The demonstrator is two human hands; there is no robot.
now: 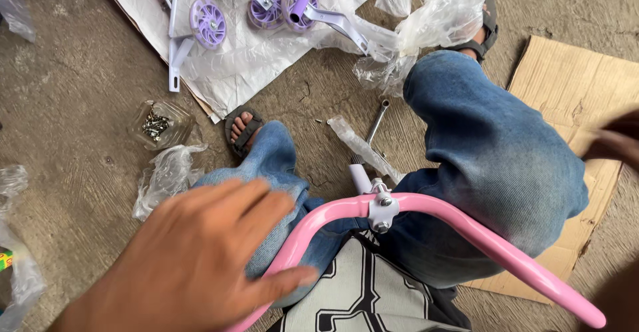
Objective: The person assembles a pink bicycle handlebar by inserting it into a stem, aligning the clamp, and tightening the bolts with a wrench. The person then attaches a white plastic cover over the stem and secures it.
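Concrete floor: pink handlebar, rigid glossy tube, likely light and slick, best gripped beside its clamp; left hand spread open on it, right hand blurred, grip unreadable.

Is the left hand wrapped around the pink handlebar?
No, the left hand is spread open above the pink handlebar, only its thumb near the bar.

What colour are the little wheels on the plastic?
Purple wheels, with white brackets, seen in the head view.
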